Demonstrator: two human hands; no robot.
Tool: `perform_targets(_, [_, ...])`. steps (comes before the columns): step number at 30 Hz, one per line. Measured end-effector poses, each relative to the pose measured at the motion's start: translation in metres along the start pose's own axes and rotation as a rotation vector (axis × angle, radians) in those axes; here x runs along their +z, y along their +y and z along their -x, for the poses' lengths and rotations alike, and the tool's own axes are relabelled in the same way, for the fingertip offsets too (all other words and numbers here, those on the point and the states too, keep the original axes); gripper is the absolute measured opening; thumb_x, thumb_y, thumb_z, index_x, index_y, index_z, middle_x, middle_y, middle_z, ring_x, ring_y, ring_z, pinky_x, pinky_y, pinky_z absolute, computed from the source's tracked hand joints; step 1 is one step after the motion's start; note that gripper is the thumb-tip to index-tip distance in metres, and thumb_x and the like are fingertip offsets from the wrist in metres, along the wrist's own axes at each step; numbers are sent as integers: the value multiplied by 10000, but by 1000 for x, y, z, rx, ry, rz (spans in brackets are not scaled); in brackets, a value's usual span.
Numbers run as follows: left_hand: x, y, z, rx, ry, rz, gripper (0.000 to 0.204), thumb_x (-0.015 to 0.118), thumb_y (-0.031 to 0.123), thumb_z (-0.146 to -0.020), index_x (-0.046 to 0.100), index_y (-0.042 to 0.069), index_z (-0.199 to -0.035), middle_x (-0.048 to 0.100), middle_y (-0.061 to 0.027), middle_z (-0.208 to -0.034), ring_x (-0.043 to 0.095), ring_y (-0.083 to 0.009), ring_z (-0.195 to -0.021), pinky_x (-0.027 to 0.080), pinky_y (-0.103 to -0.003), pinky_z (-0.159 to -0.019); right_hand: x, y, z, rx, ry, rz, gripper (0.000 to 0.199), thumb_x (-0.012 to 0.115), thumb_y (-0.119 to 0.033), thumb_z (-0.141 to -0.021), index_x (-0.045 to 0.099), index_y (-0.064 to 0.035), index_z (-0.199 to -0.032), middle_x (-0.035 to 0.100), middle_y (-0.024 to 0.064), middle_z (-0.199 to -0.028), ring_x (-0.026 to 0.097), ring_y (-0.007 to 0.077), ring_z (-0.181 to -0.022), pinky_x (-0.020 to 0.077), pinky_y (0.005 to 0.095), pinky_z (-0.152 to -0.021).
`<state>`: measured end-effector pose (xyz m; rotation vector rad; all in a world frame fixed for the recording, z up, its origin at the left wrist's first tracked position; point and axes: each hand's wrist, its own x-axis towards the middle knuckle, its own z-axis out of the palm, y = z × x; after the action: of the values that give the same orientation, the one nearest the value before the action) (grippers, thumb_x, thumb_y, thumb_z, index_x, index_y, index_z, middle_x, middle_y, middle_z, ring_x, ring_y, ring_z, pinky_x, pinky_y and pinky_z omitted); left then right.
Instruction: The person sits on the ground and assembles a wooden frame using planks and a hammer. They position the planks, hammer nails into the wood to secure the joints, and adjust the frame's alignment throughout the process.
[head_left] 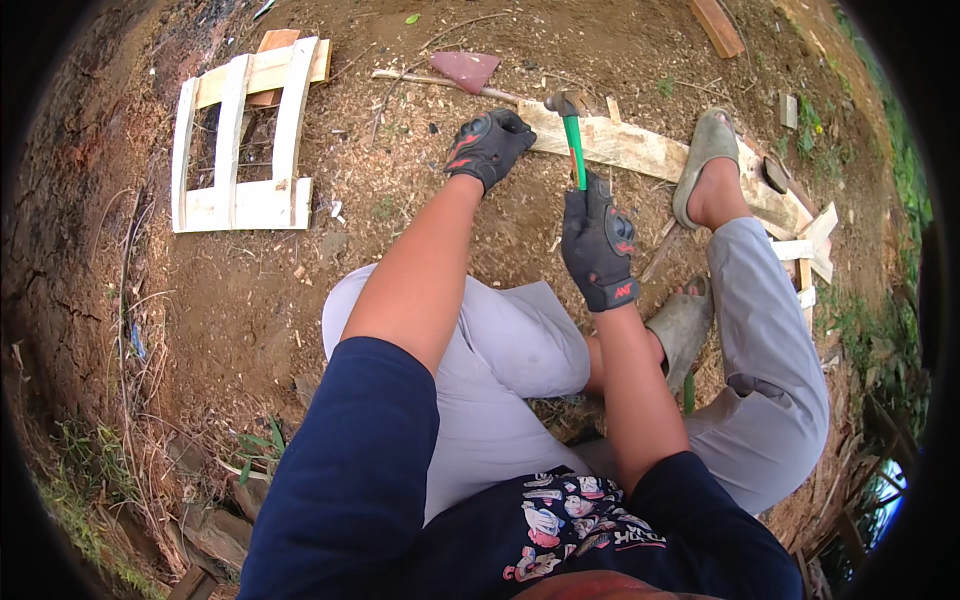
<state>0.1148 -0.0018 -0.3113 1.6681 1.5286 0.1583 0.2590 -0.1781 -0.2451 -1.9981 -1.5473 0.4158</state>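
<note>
My right hand [597,240], in a black glove with red marks, grips a claw hammer [574,150] by its green handle. The hammer's metal head is raised near the left part of a long, pale wooden plank [635,147] lying on the ground. At the plank's left end is my left hand [490,150], gloved the same way. Its fingers are curled closed against the wood, and whatever they may pinch is too small or hidden to make out. A sandalled foot [711,165] of mine rests by the plank's right part.
To the left lies a slatted wooden frame [236,140]. A reddish flat piece [466,71] and a thin stick lie beyond the plank. Nailed-together wood pieces [805,245] sit at the right, near a dark round object [774,175]. A brown board [717,27] is at the far edge.
</note>
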Motion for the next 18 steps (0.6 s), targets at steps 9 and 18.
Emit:
perform_targets(9, [6,-1,-1,16,11,39,335,816,409,-883,816,144,-1088,808,-88,-1110,755,-271,-1051,561,-392,-961,19,11,5,13,-71,45,334,549,-251,-1073,675,11,-1239,724,269,-957,696,450,-784,550,546,-697])
perform_targets(18, [0,9,3,-28,6,-13,351,810,413,-887,813,121,-1082,812,-100,-1078,752,-270,-1050,556,-389,-960,27,9,7,65,-128,116,364,515,-264,-1092,661,-8,-1307,726,283,-1095,707,472,-903,562,556,-784])
